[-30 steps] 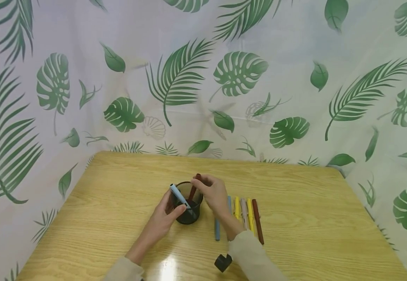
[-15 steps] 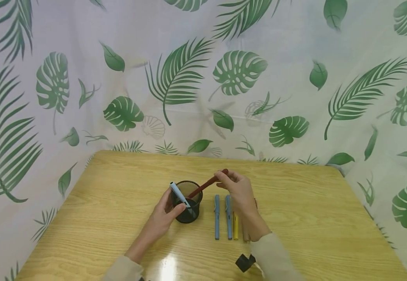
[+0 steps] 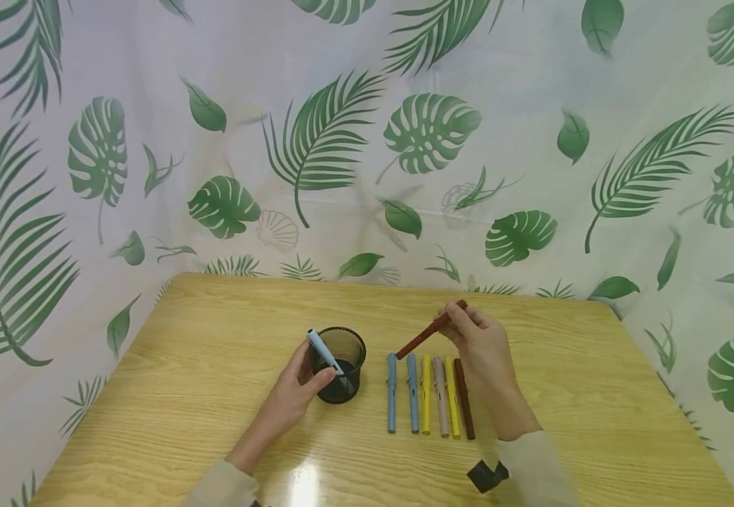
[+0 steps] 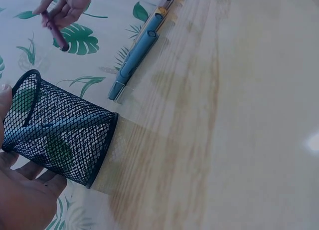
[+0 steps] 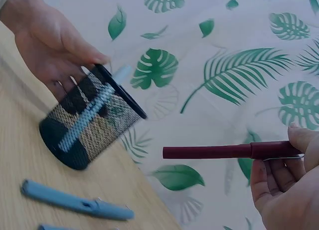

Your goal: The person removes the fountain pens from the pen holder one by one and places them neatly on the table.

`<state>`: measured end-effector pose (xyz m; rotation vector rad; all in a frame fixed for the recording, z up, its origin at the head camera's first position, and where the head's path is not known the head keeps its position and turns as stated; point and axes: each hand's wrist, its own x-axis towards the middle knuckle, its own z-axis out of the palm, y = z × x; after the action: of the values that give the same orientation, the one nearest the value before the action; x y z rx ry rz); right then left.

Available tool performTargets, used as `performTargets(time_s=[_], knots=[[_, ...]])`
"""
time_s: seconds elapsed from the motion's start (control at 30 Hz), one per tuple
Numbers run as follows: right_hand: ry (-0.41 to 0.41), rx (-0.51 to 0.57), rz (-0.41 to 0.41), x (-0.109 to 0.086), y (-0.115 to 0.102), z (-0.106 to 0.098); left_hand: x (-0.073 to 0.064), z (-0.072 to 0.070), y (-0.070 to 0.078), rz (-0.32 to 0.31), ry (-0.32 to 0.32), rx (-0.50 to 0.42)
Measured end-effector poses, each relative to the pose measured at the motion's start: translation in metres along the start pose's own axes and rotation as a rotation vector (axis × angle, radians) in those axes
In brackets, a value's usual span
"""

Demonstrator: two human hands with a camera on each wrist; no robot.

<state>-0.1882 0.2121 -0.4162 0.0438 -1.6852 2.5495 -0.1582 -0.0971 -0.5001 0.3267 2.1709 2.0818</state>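
A black mesh pen holder [image 3: 339, 391] stands on the table, and my left hand [image 3: 293, 394] grips its left side with the thumb at the rim. One light blue pen [image 3: 325, 352] leans inside it; the mesh shows its lower part in the right wrist view. My right hand [image 3: 483, 352] pinches a dark red pen [image 5: 207, 152] by its capped end, with the other end pointing left and down. Below that pen lies a row of pens: two blue pens, the nearer one [image 3: 392, 394] on the left, then a yellow pen [image 3: 426, 394], a grey pen [image 3: 440, 398], another yellow pen [image 3: 452, 398] and a dark red pen [image 3: 464, 401].
The wooden table [image 3: 214, 331] reaches back to a white cloth backdrop [image 3: 341, 232] printed with green leaves. A black block-shaped piece [image 3: 487, 477] sits by the right sleeve [image 3: 534, 468].
My right hand has drawn the dark red pen up out of the pen holder and carried it right, over the row of pens. My left hand keeps its place on the holder.
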Motion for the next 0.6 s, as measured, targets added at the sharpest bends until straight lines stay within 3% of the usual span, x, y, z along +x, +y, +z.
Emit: performTargets(time_s=[0.3,0.6], knots=[[0.057,0.045,-0.055,-0.009,-0.032,-0.052,-0.001,0.000,0.001,-0.006,-0.008,-0.001],[0.138,-0.105,-0.084,-0.023,-0.054,-0.093,-0.001,0.000,0.003,-0.005,-0.002,0.010]])
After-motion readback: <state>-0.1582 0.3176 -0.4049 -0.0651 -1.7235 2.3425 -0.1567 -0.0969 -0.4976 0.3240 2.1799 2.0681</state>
